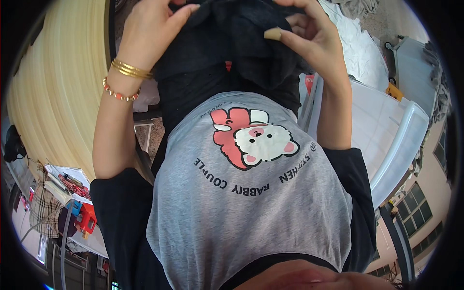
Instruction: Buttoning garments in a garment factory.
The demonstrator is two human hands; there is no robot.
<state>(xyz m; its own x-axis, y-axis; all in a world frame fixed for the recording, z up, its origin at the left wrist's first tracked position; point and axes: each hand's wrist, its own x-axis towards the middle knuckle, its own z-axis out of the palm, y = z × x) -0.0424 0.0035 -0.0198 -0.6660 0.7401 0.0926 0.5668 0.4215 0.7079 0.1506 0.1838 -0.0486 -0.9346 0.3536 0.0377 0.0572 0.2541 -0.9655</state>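
Note:
A bunched piece of black cloth [237,38] lies across my lap at the top of the view, over black trousers. My left hand [154,29] grips its left side, the thumb pressed onto the fabric; the other fingertips run past the upper edge. On that wrist are gold bangles [129,69] and a beaded bracelet [121,95]. At the cloth's right side, my right hand [311,41] has its fingers curled round the fabric, with a long-nailed thumb lying over it. Folds hide part of the right fingertips.
To my left runs a pale wood-grain tabletop [63,87], with papers and a red plastic item [88,218] behind it. On my right stand a white panel-like surface [372,125] and a heap of white cloth [357,46]. Farther right is a grey cart [415,63].

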